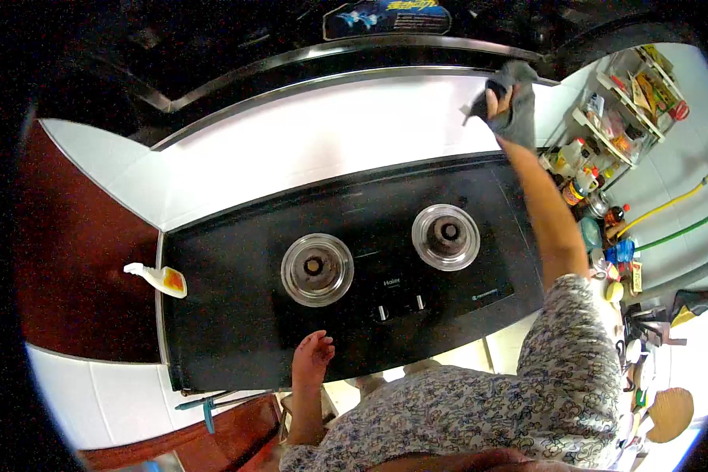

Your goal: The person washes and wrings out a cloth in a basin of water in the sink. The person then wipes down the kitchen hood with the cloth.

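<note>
The right hand [499,110] is raised at the far right, its fingers bent and grasping a dark grey cloth [521,110]. The cloth is bunched around the hand and hangs in front of the white wall [307,118], close to its far right end; whether it touches the wall is hard to tell. The right arm reaches out past the right end of the black desk [220,338].

The left hand [314,355] is above the near edge of the desk, left of the middle, its fingers loosely curled and released, with nothing in them. Nearest to it is the left burner [316,268] of a black stove; the right burner [446,237] sits farther to the right and slightly farther back. Between them, toward the near side, are two knobs [382,313].

At the left edge of the desk is a white spray bottle [171,282] with an orange label, its nozzle pointing left. On the far right, shelves [606,141] hold packets, with bottles [578,189] grouped below them, beside a yellow hose [669,209] and a green hose [684,230].
</note>
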Available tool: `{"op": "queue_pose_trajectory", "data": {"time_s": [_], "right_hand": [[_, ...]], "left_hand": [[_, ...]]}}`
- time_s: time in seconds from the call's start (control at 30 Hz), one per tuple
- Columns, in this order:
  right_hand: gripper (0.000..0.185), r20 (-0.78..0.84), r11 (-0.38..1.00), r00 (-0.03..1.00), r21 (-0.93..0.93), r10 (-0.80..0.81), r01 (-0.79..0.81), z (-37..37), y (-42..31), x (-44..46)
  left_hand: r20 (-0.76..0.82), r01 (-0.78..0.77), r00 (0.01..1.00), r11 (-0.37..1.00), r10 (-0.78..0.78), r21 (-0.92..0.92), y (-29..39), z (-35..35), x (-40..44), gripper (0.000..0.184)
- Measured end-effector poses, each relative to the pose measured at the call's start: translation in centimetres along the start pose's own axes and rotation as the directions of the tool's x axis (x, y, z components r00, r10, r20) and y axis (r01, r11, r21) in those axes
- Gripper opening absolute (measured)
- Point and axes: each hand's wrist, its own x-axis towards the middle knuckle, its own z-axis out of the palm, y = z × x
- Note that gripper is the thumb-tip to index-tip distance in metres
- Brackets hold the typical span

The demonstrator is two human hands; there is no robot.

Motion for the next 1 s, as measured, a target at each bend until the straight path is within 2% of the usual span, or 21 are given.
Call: {"op": "queue_pose_trajectory", "data": {"time_s": [0.03, 0.1, 0.17, 0.2, 0.23, 0.3, 0.37, 0.4, 0.43, 0.47, 0.5, 0.57, 0.63, 0.7, 0.77, 0.8, 0.83, 0.87, 0.9, 0.97, 1.0], "right_hand": [[0.052, -0.217, 0.84, 0.908, 0.499, 0.358, -0.212, 2.0, -1.6, -1.3], [0.059, -0.245, 0.815, 0.873, 0.526, 0.42, -0.244, 4.1, -3.6, -1.8], [0.054, 0.206, 0.348, 0.655, 0.711, 0.727, -0.611, 5.2, -7.5, -2.4], [0.049, 0.251, 0.33, 0.702, 0.746, 0.666, -0.579, 2.1, -10.0, -2.2], [0.041, 0.415, -0.349, 0.655, 0.907, 0.632, -0.238, 0.4, -12.3, -1.3], [0.036, 0.539, -0.693, 0.704, 0.715, 0.462, -0.094, -2.4, -15.4, -0.7], [0.035, 0.668, -0.88, 0.663, 0.475, 0.338, -0.03, -4.9, -17.3, -0.3], [0.035, 0.442, -0.99, 0.895, 0.143, 0.054, -0.011, -1.8, -16.1, -2.8], [0.039, 0.447, -0.993, 0.893, 0.08, -0.045, -0.09, -3.0, -16.9, -2.5], [0.041, 0.682, -0.982, 0.731, 0.128, -0.015, -0.14, -6.5, -18.9, -0.7], [0.044, 0.858, -0.964, 0.513, 0.162, 0.033, -0.21, -9.4, -20.9, 0.5], [0.051, 0.636, -0.953, 0.71, -0.177, -0.301, -0.245, -8.9, -21.8, -1.9], [0.06, 0.44, -0.867, 0.766, -0.395, -0.468, -0.303, -8.8, -22.4, -4.1], [0.059, 0.43, -0.83, 0.734, -0.448, -0.526, -0.333, -9.1, -22.7, -5.7], [0.058, 0.474, -0.822, 0.686, -0.447, -0.552, -0.353, -9.2, -22.7, -7.1], [0.057, 0.432, -0.808, 0.7, -0.454, -0.569, -0.376, -8.0, -22.2, -8.3], [0.056, 0.388, -0.795, 0.715, -0.458, -0.581, -0.397, -7.2, -21.5, -9.6], [0.049, 0.677, -0.879, 0.561, -0.386, -0.477, -0.281, -7.6, -21.1, -10.1], [0.047, 0.615, -0.867, 0.614, -0.402, -0.495, -0.296, -7.5, -20.6, -10.8], [0.044, 0.451, -0.842, 0.727, -0.415, -0.519, -0.344, -5.8, -19.6, -12.3], [0.043, 0.736, -0.655, 0.519, 0.138, -0.435, -0.743, -5.6, -19.5, -14.3]], "left_hand": [[0.012, -0.004, 1.0, 1.0, 0.004, 0.022, 0.3, 0.6, 0.3, 0.021], [0.037, -0.001, 0.999, 0.999, 0.0, 0.039, 0.7, 0.9, 1.2, 0.022], [0.053, -0.024, 0.998, 0.997, 0.02, 0.07, 1.4, 1.3, 1.6, 0.024], [0.059, -0.046, 0.997, 0.995, 0.041, 0.089, 1.7, 1.7, 1.7, 0.025], [0.06, -0.066, 0.996, 0.992, 0.06, 0.104, 2.0, 2.0, 1.7, 0.026], [0.011, -0.094, 0.996, 0.977, 0.093, 0.189, 2.5, 2.6, 2.4, 0.032], [0.245, -0.132, 0.966, 0.969, 0.08, 0.207, 3.5, 2.7, 4.9, 0.036], [0.152, -0.124, 0.984, 0.968, 0.091, 0.22, 4.6, 4.7, 5.0, 0.04], [0.061, -0.113, 0.993, 0.966, 0.102, 0.233, 5.9, 7.0, 4.9, 0.044], [0.129, -0.155, 0.982, 0.981, 0.139, 0.119, 6.6, 8.2, 5.7, 0.051], [0.188, -0.193, 0.964, 0.981, 0.19, -0.001, 7.2, 9.1, 6.5, 0.059], [0.286, -0.135, 0.936, 0.962, 0.203, -0.239, 8.8, 11.5, 7.5, 0.071], [0.325, -0.013, 0.929, 0.891, 0.179, -0.455, 9.8, 13.9, 6.7, 0.069], [0.315, -0.079, 0.92, 0.896, 0.234, -0.436, 8.7, 12.5, 8.3, 0.065], [0.282, -0.459, 0.834, 0.88, 0.474, -0.121, 6.6, 11.4, 9.9, 0.059], [0.316, -0.719, 0.69, 0.666, 0.651, 0.199, 5.3, 10.9, 10.5, 0.055], [0.423, -0.832, 0.508, 0.3, 0.75, 0.466, 4.1, 10.4, 11.0, 0.053], [0.314, -0.695, 0.718, 0.664, 0.621, 0.275, 3.7, 10.9, 10.5, 0.051], [0.265, -0.432, 0.873, 0.901, 0.409, 0.031, 3.3, 11.4, 9.7, 0.051], [0.344, -0.387, 0.896, 0.872, 0.279, 0.301, 2.4, 11.7, 8.4, 0.052], [0.463, -0.588, 0.807, 0.434, 0.367, 0.682, 1.4, 11.1, 8.4, 0.053]]}}
